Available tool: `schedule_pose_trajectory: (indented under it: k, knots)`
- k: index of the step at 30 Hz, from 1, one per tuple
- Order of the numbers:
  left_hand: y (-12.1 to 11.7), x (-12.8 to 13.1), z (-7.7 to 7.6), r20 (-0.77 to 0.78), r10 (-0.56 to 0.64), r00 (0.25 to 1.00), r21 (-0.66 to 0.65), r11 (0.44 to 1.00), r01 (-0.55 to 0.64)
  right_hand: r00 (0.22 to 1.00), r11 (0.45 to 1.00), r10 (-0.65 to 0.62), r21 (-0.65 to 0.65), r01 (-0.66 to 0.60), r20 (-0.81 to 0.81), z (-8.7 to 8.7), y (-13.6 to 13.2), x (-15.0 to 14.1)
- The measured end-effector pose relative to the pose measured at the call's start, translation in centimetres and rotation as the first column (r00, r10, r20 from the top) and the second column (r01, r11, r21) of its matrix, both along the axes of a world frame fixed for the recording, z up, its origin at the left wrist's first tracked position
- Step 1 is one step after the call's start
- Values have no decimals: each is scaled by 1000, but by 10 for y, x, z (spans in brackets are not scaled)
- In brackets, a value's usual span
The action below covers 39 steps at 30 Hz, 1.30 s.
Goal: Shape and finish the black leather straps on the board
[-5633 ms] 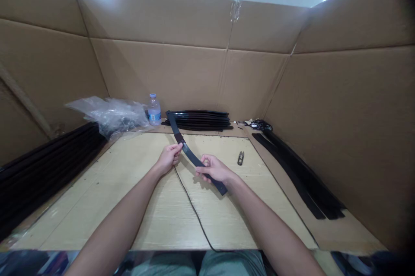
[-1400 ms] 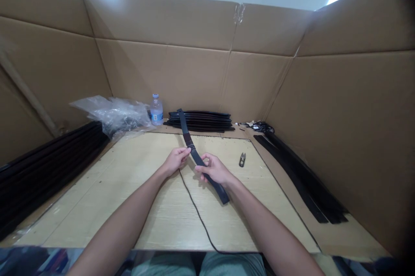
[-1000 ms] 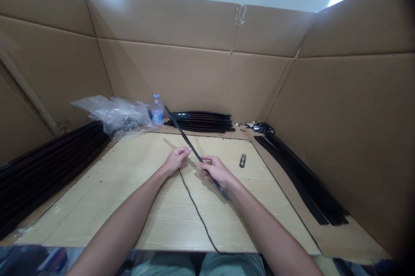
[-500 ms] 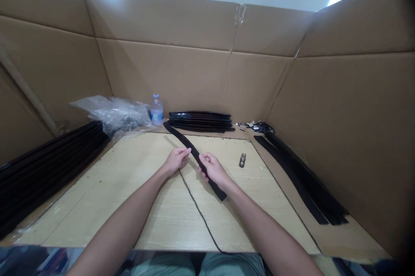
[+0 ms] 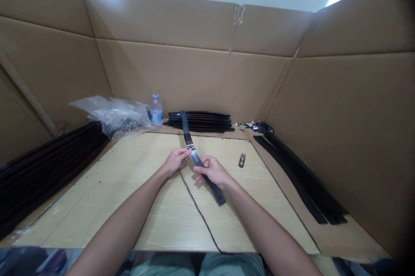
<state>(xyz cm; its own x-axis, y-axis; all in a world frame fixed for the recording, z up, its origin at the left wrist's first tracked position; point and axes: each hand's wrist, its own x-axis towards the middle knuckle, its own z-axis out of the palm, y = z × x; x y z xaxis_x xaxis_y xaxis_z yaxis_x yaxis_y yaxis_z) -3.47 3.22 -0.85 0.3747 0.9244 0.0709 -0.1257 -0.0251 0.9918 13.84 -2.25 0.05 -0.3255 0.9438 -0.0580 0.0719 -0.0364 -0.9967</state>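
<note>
A long, slightly curved black strip slants over the board, its glossy face up and a hole showing at its near end. Dark cord windings lie around its upper middle, tight at the far part and spaced apart nearer me. My right hand is closed around the strip below the windings. At the strip's left edge, my left hand pinches the dark cord, which trails from under it to the table's front edge. The fingertips hide where cord and strip meet.
Small thread snips lie right of my hands. Black strips are stacked at the back, left and right. A water bottle stands beside a clear plastic bag. Cardboard walls enclose the table.
The strip has turned over in my right hand, from its matte side to its glossy side, and its far end has swung right. My left hand has barely moved.
</note>
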Motion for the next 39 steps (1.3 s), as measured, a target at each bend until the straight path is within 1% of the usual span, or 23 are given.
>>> schedule_pose_trajectory:
  k: [4, 7, 11, 14, 18, 24, 27, 32, 35, 39]
  knots:
    - [3, -1, -3, -16, 0, 1000, -19, 1000, 0, 999, 1000, 28, 13, -27, -35, 7, -2, 4]
    - [6, -2, -7, -38, 6, 999, -41, 999, -7, 999, 1000, -11, 16, 11, -34, 11, 0, 5]
    - [8, -4, -9, -53, 7, 999, -59, 998, -11, 996, 996, -84, -20, 84, -14, 10, 6, 4]
    - [7, -5, -8, -42, -3, 999, -57, 998, 1, 994, 993, -112, -45, 112, 1, 7, 7, 3]
    - [3, -4, -3, -9, -3, 1000, -30, 1000, 3, 996, 994, -88, -67, 88, 5, 5, 4, 1]
    - [0, 1, 1, 14, -1, 1000, -19, 1000, 1, 994, 994, -102, -33, 101, -39, 2, 2, -2]
    - [2, 0, -1, 20, -3, 1000, -29, 1000, 4, 994, 996, -93, -18, 92, -63, 5, 2, -1]
    - [9, -3, -11, 33, -9, 999, -78, 997, 12, 992, 994, -106, 16, 107, -67, 10, 5, 1]
    - [12, -4, -15, 46, -29, 999, -116, 993, 34, 993, 993, -115, 37, 116, -35, 10, 6, 1]
    - [12, -4, -15, 67, -41, 997, -144, 988, 50, 993, 993, -113, 44, 112, 29, 10, 5, 0]
